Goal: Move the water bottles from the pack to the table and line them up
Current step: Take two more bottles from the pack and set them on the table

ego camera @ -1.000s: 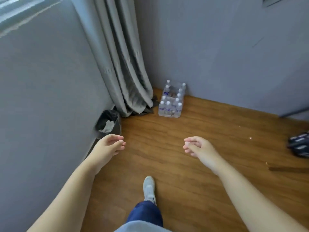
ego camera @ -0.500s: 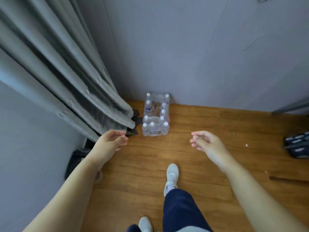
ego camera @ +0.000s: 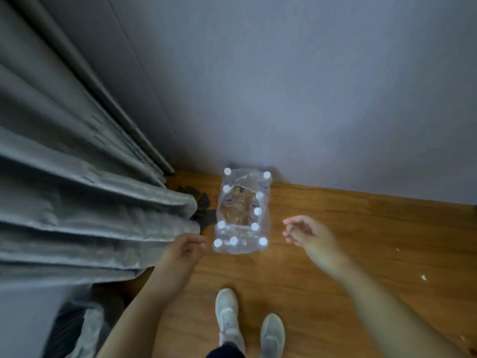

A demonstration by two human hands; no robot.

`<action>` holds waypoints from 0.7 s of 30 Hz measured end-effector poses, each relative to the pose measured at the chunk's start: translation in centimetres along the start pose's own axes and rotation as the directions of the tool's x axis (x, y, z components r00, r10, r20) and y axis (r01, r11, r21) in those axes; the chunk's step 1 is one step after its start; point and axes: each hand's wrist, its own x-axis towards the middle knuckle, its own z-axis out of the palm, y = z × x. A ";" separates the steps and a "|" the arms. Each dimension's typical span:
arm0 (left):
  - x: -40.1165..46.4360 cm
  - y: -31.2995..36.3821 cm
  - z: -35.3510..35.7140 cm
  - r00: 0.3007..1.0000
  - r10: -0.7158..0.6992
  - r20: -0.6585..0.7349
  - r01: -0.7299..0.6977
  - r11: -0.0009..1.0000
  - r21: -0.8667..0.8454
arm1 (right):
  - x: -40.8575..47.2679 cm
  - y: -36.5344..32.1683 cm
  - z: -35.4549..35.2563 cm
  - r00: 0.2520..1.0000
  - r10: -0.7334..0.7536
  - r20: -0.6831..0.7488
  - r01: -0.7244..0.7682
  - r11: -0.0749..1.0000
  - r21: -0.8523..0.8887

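A clear plastic-wrapped pack of water bottles [ego camera: 242, 213] stands on the wooden floor against the grey wall. Several white caps show along its edges, and the wrap's middle is torn open with an empty gap. My left hand [ego camera: 184, 250] hovers just left of the pack's near corner, fingers loosely curled, holding nothing. On the pack's right, my right hand [ego camera: 308, 235] hangs a short way off, fingers also relaxed and empty. Neither hand touches the pack. No table is in view.
A grey curtain [ego camera: 98, 215] hangs at the left, its hem close to the pack. A dark bin with a liner [ego camera: 74, 329] sits at the lower left. My two grey shoes [ego camera: 228, 313] stand on the wooden floor [ego camera: 361, 228] below the pack.
I have stepped closer, so the pack now lies right between my hands. Both hands have come down toward its near end. The view tilts further down.
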 end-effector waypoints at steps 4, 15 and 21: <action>9.9 -3.8 3.1 0.999 0.026 0.026 -0.025 0.999 -0.030 | 10.2 4.3 3.1 1.000 -0.010 -0.006 0.009 0.999 -0.042; 30.3 -17.6 10.3 0.984 0.148 0.102 -0.159 0.981 0.107 | 31.3 16.9 10.2 0.963 -0.248 0.101 0.230 0.571 -0.788; 34.9 -18.8 13.4 0.948 0.288 0.134 -0.311 0.927 0.209 | 32.9 19.4 11.5 0.951 -0.293 0.093 0.153 0.186 -0.971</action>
